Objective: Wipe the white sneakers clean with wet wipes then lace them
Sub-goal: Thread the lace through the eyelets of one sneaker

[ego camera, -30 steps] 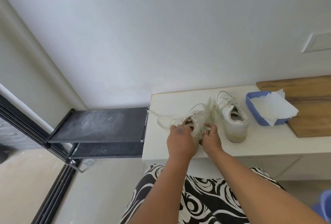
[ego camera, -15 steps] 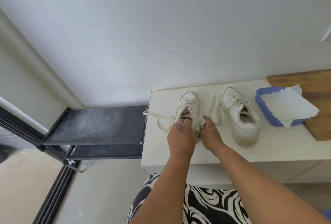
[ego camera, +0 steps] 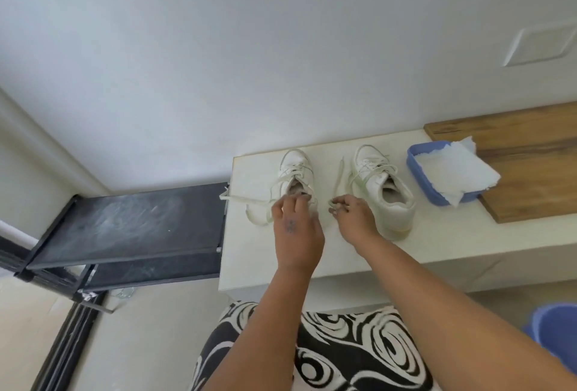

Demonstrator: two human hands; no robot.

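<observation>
Two white sneakers stand toes to the wall on a white bench [ego camera: 437,247]. The left sneaker [ego camera: 295,169] has loose pale laces, one end trailing left over the bench edge [ego camera: 237,198]. My left hand [ego camera: 296,228] is at its heel opening, fingers curled on the collar. My right hand [ego camera: 352,219] pinches the other lace end [ego camera: 337,178], which runs up between the shoes. The right sneaker [ego camera: 387,190] stands laced beside my right hand. A blue tub with white wipes [ego camera: 452,172] sits to its right.
A wooden board [ego camera: 530,156] lies under the tub at the bench's right end. A black metal shoe rack [ego camera: 131,222] stands left of the bench, slightly lower. A blue bucket [ego camera: 555,331] shows at the lower right edge. My patterned lap is below the bench.
The left sneaker went from tilted in both hands to standing flat on the bench. My right hand has drawn right, pulling a lace end away from the shoe.
</observation>
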